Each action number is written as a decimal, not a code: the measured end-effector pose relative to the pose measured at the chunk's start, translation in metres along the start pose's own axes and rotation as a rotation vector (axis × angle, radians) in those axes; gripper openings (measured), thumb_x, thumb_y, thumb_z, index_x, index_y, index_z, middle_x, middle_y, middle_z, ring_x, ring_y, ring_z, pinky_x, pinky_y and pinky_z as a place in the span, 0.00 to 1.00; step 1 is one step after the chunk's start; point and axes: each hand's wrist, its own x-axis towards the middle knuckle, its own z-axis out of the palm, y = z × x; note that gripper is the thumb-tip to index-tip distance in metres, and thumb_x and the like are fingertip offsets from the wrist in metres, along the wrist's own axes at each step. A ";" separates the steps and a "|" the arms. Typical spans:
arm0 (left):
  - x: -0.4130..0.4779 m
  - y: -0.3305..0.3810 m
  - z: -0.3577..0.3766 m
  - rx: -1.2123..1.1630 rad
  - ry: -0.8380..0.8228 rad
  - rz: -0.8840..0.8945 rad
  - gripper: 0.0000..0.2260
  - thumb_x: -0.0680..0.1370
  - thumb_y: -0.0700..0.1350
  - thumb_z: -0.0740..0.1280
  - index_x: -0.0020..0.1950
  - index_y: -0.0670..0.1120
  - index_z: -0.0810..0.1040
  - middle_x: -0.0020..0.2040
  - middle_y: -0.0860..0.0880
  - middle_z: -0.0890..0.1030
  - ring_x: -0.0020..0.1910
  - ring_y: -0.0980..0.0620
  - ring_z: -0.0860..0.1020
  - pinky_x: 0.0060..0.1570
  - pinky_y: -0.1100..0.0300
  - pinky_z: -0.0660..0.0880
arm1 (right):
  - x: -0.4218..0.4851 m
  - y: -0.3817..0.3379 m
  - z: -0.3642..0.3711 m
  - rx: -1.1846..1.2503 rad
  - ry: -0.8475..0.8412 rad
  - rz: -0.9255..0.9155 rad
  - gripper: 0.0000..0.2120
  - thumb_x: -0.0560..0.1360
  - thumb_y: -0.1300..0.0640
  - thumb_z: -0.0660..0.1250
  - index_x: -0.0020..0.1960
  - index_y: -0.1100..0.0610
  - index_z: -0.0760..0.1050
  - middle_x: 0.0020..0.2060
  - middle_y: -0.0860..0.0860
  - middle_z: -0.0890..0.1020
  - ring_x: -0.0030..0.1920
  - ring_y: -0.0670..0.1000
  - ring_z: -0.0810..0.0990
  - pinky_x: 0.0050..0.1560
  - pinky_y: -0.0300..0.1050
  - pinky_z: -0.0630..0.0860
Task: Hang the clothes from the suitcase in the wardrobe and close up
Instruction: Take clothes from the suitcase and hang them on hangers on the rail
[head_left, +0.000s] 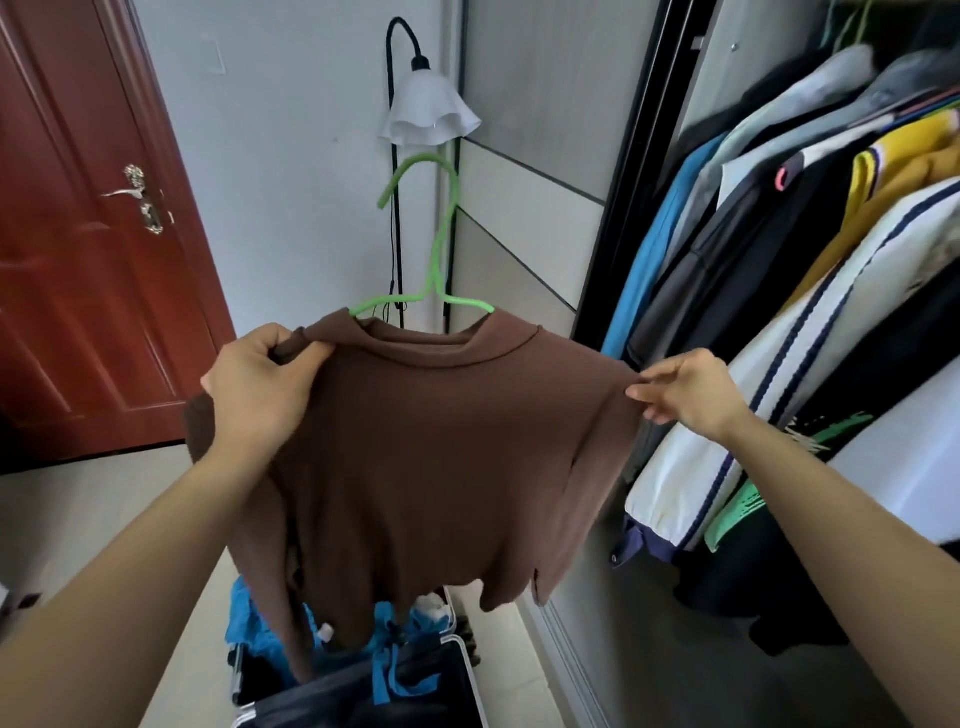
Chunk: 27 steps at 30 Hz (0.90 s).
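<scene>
A brown top (431, 457) hangs on a green hanger (441, 244), held up in front of me. My left hand (260, 384) grips the top's left shoulder, fingers curled round the fabric. My right hand (685, 387) pinches the right shoulder edge. The hanger's hook points up and left, free in the air. Below the top lies the open suitcase (462, 649) with blue cloth (249, 618) and dark clothes inside. The wardrobe (634, 171) stands open on the right, with several garments (810, 249) hanging in it.
A red-brown door (78, 260) with a metal handle is at the left. A black floor lamp with a white shade (428, 106) stands in the corner behind the hanger. The wardrobe's sliding-door track (566, 654) runs along the floor at the lower right.
</scene>
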 end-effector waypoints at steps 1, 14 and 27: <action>-0.001 -0.005 -0.001 -0.028 0.012 -0.037 0.19 0.72 0.52 0.71 0.30 0.45 0.67 0.26 0.51 0.65 0.29 0.55 0.62 0.39 0.55 0.63 | -0.001 0.003 0.001 0.065 0.045 0.003 0.04 0.70 0.67 0.75 0.42 0.65 0.81 0.23 0.50 0.80 0.23 0.45 0.77 0.27 0.36 0.77; -0.021 0.005 0.019 -0.057 -0.169 -0.017 0.15 0.73 0.50 0.72 0.32 0.46 0.71 0.25 0.55 0.69 0.31 0.55 0.66 0.40 0.55 0.64 | -0.034 -0.096 0.035 -0.116 -0.270 -0.351 0.14 0.72 0.61 0.71 0.58 0.53 0.79 0.47 0.43 0.82 0.49 0.41 0.79 0.52 0.36 0.73; -0.039 -0.002 0.105 0.207 -0.755 0.275 0.06 0.74 0.37 0.67 0.46 0.45 0.82 0.42 0.45 0.80 0.46 0.42 0.77 0.45 0.52 0.74 | -0.102 -0.082 0.030 -0.245 -0.351 -0.103 0.19 0.79 0.52 0.66 0.37 0.65 0.77 0.26 0.53 0.81 0.24 0.42 0.73 0.33 0.31 0.68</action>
